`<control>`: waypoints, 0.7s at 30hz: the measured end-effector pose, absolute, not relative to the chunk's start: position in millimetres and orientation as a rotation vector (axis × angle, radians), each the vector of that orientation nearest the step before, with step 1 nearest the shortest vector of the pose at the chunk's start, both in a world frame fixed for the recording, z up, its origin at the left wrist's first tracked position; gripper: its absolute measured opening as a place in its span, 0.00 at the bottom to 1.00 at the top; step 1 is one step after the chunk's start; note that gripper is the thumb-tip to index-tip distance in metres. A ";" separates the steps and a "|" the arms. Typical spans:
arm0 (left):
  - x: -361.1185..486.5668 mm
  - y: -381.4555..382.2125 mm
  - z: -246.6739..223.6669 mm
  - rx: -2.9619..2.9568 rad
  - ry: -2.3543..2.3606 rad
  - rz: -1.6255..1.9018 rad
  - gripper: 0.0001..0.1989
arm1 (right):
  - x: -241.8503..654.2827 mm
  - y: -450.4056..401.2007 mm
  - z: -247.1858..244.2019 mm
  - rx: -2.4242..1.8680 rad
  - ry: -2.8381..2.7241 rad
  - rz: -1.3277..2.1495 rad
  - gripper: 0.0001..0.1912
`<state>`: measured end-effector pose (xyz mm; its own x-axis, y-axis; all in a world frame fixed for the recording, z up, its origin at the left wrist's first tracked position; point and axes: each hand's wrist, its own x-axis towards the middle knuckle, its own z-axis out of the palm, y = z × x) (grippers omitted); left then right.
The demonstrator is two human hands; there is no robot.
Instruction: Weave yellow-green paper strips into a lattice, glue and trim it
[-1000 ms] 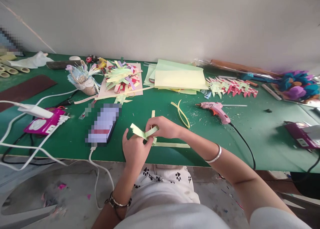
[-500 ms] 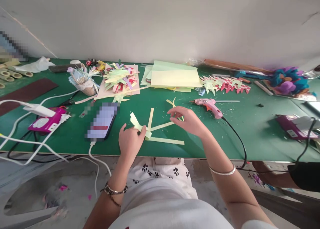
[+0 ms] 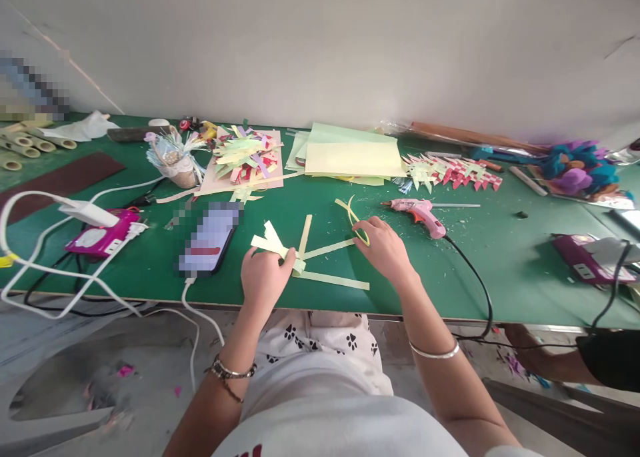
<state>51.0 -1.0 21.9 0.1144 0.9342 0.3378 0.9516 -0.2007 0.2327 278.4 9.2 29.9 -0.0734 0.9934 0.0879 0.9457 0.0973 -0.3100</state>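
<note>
Near the table's front edge, my left hand point(image 3: 264, 277) is closed, with its thumb pressing on folded pale green paper strips point(image 3: 299, 268) that cross each other. Two short strip ends point(image 3: 269, 237) stick out above its fingers. On the other side, several strips fan out from the fold, one upward and the others to the right. My right hand point(image 3: 384, 247) has its fingers closed at the far end of the middle paper strip point(image 3: 327, 249); the fingertips partly hide that end. A curled yellow strip point(image 3: 350, 210) lies against these fingertips.
A pink glue gun point(image 3: 420, 214) lies right of my right hand, its black cord running off the front edge. A phone point(image 3: 210, 237) on a white cable and a magenta power strip point(image 3: 103, 234) are at left. Paper sheets point(image 3: 353, 158) and a strip pile point(image 3: 245, 154) lie behind.
My right hand has lowered slightly, and its fingers have closed at the strip's end. The strips under my left hand have turned a little, showing a second short end. The view has shifted slightly.
</note>
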 end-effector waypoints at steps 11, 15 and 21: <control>51.7 3.5 28.6 -2.338 -2.167 -0.542 0.25 | 278.3 10.7 16.6 -1.982 -2.085 0.204 0.19; 50.2 4.4 28.6 -2.359 -2.189 -0.554 0.25 | 276.1 7.4 22.3 -1.866 -1.986 0.224 0.24; 50.5 5.1 29.6 -2.366 -2.245 -0.551 0.25 | 272.5 0.3 33.0 -1.494 -1.739 0.412 0.27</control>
